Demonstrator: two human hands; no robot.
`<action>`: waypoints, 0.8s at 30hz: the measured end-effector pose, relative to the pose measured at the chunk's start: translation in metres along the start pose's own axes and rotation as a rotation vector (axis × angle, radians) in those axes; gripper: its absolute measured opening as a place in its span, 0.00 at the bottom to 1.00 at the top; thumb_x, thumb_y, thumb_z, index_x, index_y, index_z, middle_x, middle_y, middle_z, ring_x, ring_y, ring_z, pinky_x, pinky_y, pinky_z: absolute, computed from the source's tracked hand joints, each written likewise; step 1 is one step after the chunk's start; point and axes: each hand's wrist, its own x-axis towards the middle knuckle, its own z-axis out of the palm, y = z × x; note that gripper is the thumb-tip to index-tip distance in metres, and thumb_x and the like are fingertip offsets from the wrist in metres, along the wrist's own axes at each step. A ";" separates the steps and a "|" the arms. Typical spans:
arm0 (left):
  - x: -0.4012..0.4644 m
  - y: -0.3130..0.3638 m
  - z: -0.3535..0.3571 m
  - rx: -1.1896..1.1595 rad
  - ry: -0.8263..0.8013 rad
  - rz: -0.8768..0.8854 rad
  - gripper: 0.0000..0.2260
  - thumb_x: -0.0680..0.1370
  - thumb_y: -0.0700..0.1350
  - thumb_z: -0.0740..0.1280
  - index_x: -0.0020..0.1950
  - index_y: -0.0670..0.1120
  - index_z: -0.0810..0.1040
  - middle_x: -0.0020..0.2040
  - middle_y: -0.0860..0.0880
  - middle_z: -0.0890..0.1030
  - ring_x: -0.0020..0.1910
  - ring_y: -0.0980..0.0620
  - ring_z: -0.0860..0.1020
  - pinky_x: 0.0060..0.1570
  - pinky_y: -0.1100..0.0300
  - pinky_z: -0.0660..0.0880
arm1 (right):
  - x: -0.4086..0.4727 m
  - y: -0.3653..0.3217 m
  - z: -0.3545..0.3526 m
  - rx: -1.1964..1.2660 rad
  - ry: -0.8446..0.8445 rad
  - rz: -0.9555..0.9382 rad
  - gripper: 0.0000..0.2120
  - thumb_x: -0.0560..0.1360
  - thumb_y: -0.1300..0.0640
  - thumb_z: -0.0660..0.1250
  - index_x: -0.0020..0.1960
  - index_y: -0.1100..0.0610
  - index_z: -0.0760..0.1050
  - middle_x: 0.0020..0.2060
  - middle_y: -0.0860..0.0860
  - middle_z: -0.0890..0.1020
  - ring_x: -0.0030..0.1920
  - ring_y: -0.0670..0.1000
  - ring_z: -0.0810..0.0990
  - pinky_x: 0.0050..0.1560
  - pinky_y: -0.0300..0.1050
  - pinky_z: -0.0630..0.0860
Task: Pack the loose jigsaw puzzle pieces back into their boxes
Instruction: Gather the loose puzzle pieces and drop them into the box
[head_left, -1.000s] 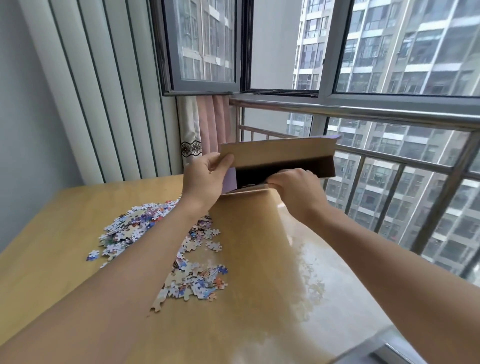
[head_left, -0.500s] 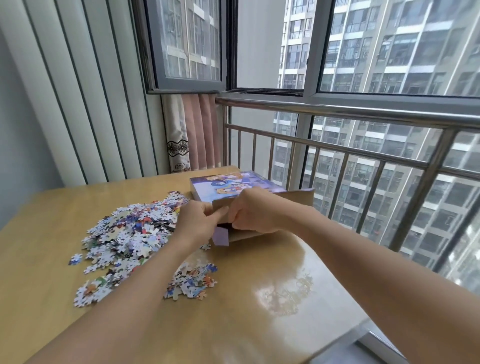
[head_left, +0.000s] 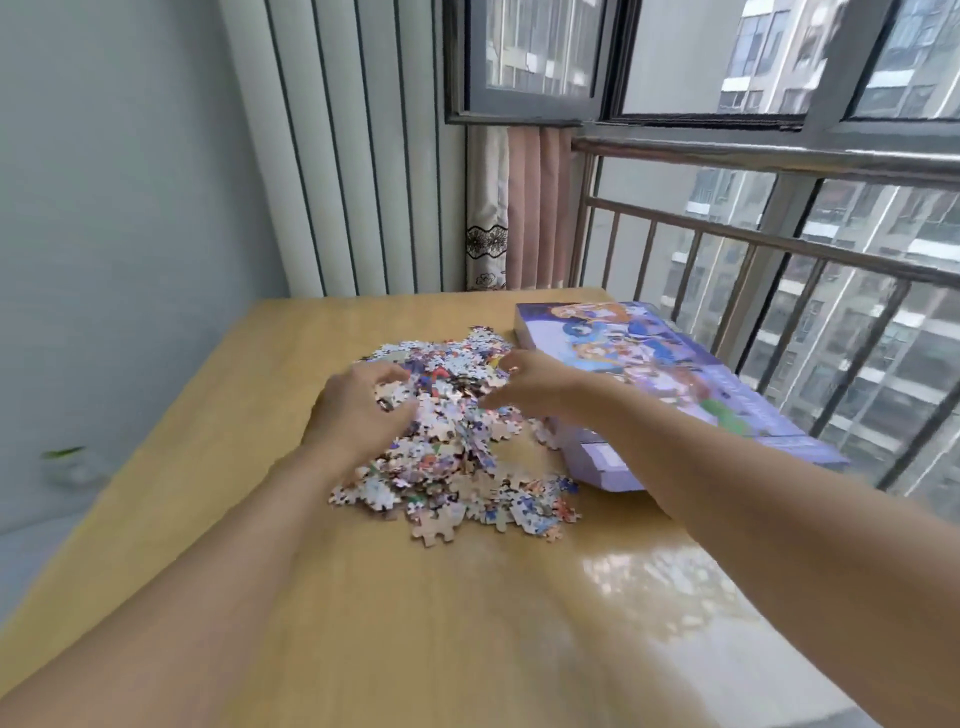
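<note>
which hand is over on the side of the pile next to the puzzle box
The right hand: it reaches over the pile of puzzle pieces on the edge beside the purple puzzle box. The left hand works the pile's far side, away from the box.

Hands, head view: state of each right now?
Left hand: fingers curled into the puzzle pieces, gripping some.
Right hand: over the pile, blurred; cannot tell.

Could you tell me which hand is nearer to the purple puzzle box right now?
Right. The right hand is over the pile's edge beside the purple puzzle box; the left hand is on the pile's far side.
</note>
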 end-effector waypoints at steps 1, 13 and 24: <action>-0.001 -0.016 -0.002 0.046 0.027 -0.052 0.19 0.74 0.54 0.73 0.63 0.51 0.79 0.62 0.51 0.80 0.62 0.49 0.76 0.61 0.56 0.72 | 0.012 -0.002 0.006 -0.032 -0.001 0.012 0.42 0.74 0.48 0.75 0.80 0.58 0.58 0.72 0.56 0.70 0.63 0.55 0.76 0.58 0.45 0.73; -0.007 -0.069 0.031 0.069 -0.085 -0.153 0.34 0.76 0.66 0.63 0.80 0.57 0.58 0.80 0.53 0.60 0.77 0.50 0.61 0.75 0.52 0.61 | 0.105 -0.019 0.030 -0.253 -0.084 0.050 0.62 0.59 0.27 0.75 0.82 0.48 0.49 0.80 0.54 0.57 0.77 0.60 0.62 0.74 0.56 0.63; -0.005 -0.072 0.031 -0.082 -0.028 -0.111 0.31 0.75 0.63 0.67 0.76 0.59 0.64 0.73 0.58 0.69 0.70 0.54 0.69 0.67 0.51 0.69 | 0.103 -0.048 0.039 -0.393 0.019 -0.175 0.35 0.68 0.49 0.80 0.71 0.52 0.70 0.66 0.55 0.75 0.58 0.55 0.77 0.53 0.45 0.77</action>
